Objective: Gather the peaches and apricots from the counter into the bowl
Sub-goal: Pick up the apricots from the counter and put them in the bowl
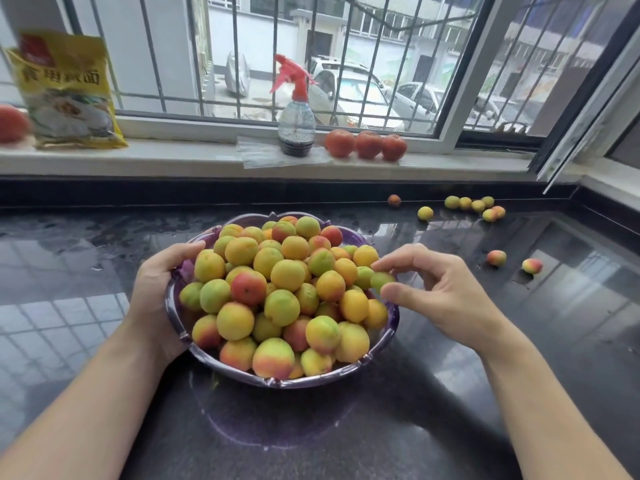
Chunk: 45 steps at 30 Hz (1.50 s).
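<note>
A purple glass bowl (384, 344) stands on the dark counter (450, 393), heaped with several yellow, green and red peaches and apricots (277, 289). My left hand (156, 292) grips the bowl's left rim, fingers curled over the edge. At the bowl's right rim, my right hand (440, 292) pinches a small greenish apricot (380, 279) between thumb and forefinger. Loose fruit lies on the counter at the far right: a cluster (475, 204) near the back wall, one yellow fruit (425, 213), one dark red fruit (394, 200), and two reddish ones (496, 257) (532, 266) nearer.
On the windowsill stand a yellow food bag (65, 91), a spray bottle with a red head (296, 112) and three tomatoes (367, 144); another tomato (12, 123) sits at the far left. An open window frame (585, 109) juts in at the right.
</note>
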Each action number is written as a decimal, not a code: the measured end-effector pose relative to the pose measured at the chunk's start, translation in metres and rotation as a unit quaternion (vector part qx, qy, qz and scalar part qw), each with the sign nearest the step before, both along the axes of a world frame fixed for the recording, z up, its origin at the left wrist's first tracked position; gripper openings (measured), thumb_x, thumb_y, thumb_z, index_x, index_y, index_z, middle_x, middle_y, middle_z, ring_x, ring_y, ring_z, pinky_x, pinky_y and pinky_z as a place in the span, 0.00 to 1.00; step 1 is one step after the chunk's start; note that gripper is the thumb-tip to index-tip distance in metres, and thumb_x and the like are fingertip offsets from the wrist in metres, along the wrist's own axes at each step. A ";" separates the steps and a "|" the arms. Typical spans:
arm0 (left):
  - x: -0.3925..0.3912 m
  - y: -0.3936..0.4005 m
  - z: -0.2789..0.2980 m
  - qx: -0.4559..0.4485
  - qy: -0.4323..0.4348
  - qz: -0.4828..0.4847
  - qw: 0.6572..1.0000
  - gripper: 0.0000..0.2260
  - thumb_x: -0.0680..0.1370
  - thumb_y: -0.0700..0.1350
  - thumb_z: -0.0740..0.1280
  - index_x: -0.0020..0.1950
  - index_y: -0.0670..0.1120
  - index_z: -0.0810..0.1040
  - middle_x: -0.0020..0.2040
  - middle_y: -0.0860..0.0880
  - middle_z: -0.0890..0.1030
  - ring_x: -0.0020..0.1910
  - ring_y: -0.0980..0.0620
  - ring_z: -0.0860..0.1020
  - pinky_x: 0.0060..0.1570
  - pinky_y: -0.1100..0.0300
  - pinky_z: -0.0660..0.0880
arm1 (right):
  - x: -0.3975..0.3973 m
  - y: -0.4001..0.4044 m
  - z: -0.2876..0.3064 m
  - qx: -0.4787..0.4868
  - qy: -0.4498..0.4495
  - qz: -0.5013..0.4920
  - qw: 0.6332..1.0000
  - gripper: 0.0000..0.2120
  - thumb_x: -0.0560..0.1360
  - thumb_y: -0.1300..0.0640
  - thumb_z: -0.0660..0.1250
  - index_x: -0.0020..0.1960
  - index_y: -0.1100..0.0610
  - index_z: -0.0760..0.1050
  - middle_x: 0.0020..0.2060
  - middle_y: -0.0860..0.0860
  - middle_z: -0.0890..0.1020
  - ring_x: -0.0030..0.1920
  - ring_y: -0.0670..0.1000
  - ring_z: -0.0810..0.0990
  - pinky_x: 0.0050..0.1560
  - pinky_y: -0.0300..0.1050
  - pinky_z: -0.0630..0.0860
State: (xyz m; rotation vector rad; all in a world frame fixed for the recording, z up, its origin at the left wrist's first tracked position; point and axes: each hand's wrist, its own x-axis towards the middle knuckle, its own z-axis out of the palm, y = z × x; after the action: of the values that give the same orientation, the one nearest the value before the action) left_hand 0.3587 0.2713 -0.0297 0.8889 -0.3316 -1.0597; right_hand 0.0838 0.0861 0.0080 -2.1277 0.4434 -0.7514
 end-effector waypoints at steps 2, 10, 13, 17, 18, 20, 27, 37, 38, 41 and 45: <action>0.001 0.000 0.000 0.001 0.001 -0.004 1.000 0.21 0.84 0.52 0.58 0.63 0.42 0.86 0.65 0.36 0.84 0.60 0.35 0.85 0.56 0.35 0.83 | -0.001 -0.002 -0.001 -0.032 0.032 0.002 0.999 0.16 0.69 0.40 0.77 0.54 0.43 0.83 0.50 0.49 0.82 0.57 0.55 0.78 0.62 0.56 0.74; 0.002 0.000 -0.002 0.009 -0.001 -0.002 1.000 0.22 0.83 0.52 0.59 0.67 0.42 0.84 0.66 0.36 0.84 0.61 0.35 0.84 0.58 0.34 0.82 | -0.004 -0.007 0.000 -0.010 0.028 -0.032 0.999 0.10 0.75 0.47 0.72 0.55 0.45 0.83 0.51 0.49 0.84 0.54 0.55 0.80 0.58 0.51 0.75; 0.001 0.000 -0.001 0.012 -0.003 0.000 1.000 0.22 0.84 0.52 0.59 0.68 0.42 0.83 0.66 0.36 0.84 0.61 0.35 0.85 0.58 0.34 0.82 | -0.002 -0.018 -0.007 0.038 -0.055 -0.147 0.987 0.05 0.80 0.58 0.69 0.51 0.52 0.84 0.45 0.50 0.86 0.49 0.50 0.82 0.53 0.44 0.78; -0.004 0.001 0.001 0.014 -0.012 0.004 1.000 0.22 0.85 0.53 0.58 0.69 0.42 0.82 0.64 0.37 0.85 0.58 0.36 0.86 0.55 0.35 0.84 | -0.005 -0.053 -0.032 -0.006 0.003 -0.324 0.946 0.06 0.79 0.60 0.68 0.48 0.53 0.83 0.43 0.48 0.85 0.46 0.47 0.82 0.52 0.46 0.79; -0.004 0.001 0.001 0.014 -0.016 0.005 1.000 0.23 0.85 0.53 0.57 0.71 0.42 0.81 0.65 0.38 0.84 0.60 0.36 0.85 0.55 0.35 0.83 | -0.007 -0.063 -0.039 -0.018 0.029 -0.353 0.935 0.07 0.79 0.60 0.67 0.49 0.52 0.83 0.45 0.49 0.84 0.48 0.49 0.81 0.54 0.49 0.79; -0.006 0.002 0.000 0.011 -0.018 0.007 1.000 0.24 0.86 0.53 0.56 0.75 0.43 0.78 0.68 0.38 0.83 0.65 0.35 0.83 0.58 0.34 0.82 | -0.012 -0.078 -0.051 -0.031 0.055 -0.401 0.914 0.09 0.78 0.62 0.65 0.52 0.53 0.83 0.51 0.53 0.82 0.53 0.54 0.80 0.60 0.50 0.76; -0.023 0.010 0.004 0.017 -0.033 0.049 0.998 0.24 0.86 0.54 0.56 0.75 0.42 0.78 0.70 0.38 0.82 0.67 0.36 0.82 0.59 0.37 0.82 | -0.038 -0.120 -0.048 -0.087 0.153 -0.524 0.833 0.20 0.77 0.64 0.60 0.68 0.59 0.75 0.74 0.59 0.65 0.73 0.62 0.61 0.72 0.51 0.60; -0.032 0.012 0.002 0.006 -0.037 0.103 0.994 0.25 0.85 0.52 0.55 0.74 0.40 0.78 0.70 0.38 0.82 0.68 0.36 0.81 0.64 0.37 0.80 | -0.041 -0.149 -0.049 -0.021 0.272 -0.506 0.818 0.22 0.80 0.59 0.57 0.72 0.63 0.69 0.79 0.57 0.58 0.74 0.63 0.61 0.73 0.57 0.64; -0.032 0.012 0.002 0.007 -0.037 0.102 0.994 0.25 0.85 0.52 0.55 0.75 0.40 0.77 0.70 0.37 0.81 0.69 0.36 0.81 0.64 0.36 0.79 | -0.042 -0.148 -0.050 -0.024 0.260 -0.509 0.820 0.21 0.80 0.60 0.58 0.71 0.64 0.71 0.76 0.58 0.61 0.73 0.63 0.63 0.71 0.56 0.65; -0.032 0.012 0.002 0.007 -0.035 0.098 0.995 0.25 0.85 0.52 0.55 0.74 0.40 0.78 0.70 0.37 0.81 0.68 0.35 0.81 0.63 0.36 0.80 | -0.046 -0.144 -0.052 -0.071 0.218 -0.496 0.837 0.17 0.79 0.65 0.60 0.67 0.62 0.75 0.68 0.60 0.69 0.65 0.65 0.71 0.66 0.55 0.71; -0.033 0.012 0.004 0.007 -0.032 0.095 0.995 0.24 0.85 0.52 0.55 0.71 0.40 0.80 0.68 0.37 0.83 0.66 0.35 0.83 0.60 0.38 0.82 | -0.042 -0.121 -0.047 -0.092 0.130 -0.423 0.892 0.17 0.80 0.65 0.61 0.68 0.58 0.76 0.64 0.60 0.76 0.63 0.64 0.75 0.64 0.54 0.72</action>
State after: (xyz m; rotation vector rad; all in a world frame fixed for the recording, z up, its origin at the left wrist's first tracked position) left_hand 0.3252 0.2830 -0.0261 0.9495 -0.2861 -0.8603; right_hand 0.0422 -0.0350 -0.0392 -2.1837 1.5599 -0.9990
